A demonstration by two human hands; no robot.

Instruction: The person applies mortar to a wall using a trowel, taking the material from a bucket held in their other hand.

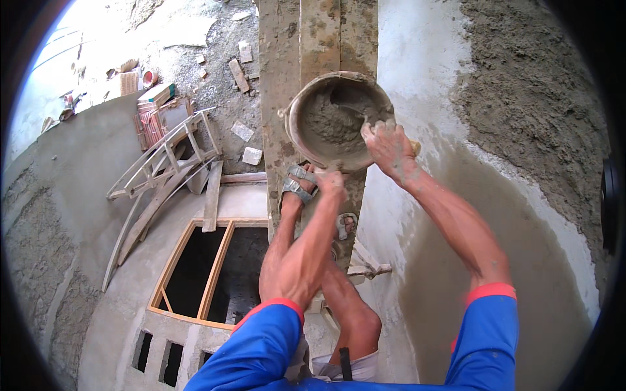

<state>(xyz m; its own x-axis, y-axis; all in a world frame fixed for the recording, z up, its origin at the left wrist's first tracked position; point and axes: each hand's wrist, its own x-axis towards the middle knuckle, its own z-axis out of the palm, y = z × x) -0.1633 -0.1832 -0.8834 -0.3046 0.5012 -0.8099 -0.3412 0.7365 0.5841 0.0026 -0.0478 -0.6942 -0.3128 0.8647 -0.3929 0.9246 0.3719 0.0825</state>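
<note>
Mortar (332,120), grey and wet, half fills a round, mud-caked pan (306,140) held up just above centre of the view, tilted so its mouth faces the camera. The left hand (330,179) is clamped on the pan's lower rim at its six o'clock, fingers curled under the edge. The right hand (389,146) sits at the pan's four o'clock, reaching over the rim; its fingers are closed around the handle of a trowel (357,114) whose blade lies in the mortar, though cement smears hide the exact grip. Both forearms rise from the lower edge out of blue sleeves (486,339) with red cuffs.

Behind the pan, from twelve o'clock down to the centre, runs a cement-stained wooden plank (280,72), and a sandalled foot (297,186) stands on it just beside the left hand. At three o'clock a curved wall (495,195) shows damp smooth plaster, with rough, unsmoothed mortar toward one o'clock. Far below, at seven o'clock, lies a wooden window frame (195,274); at ten o'clock curved timber formwork (169,153) leans near stacked bricks (153,114) and scattered rubble.
</note>
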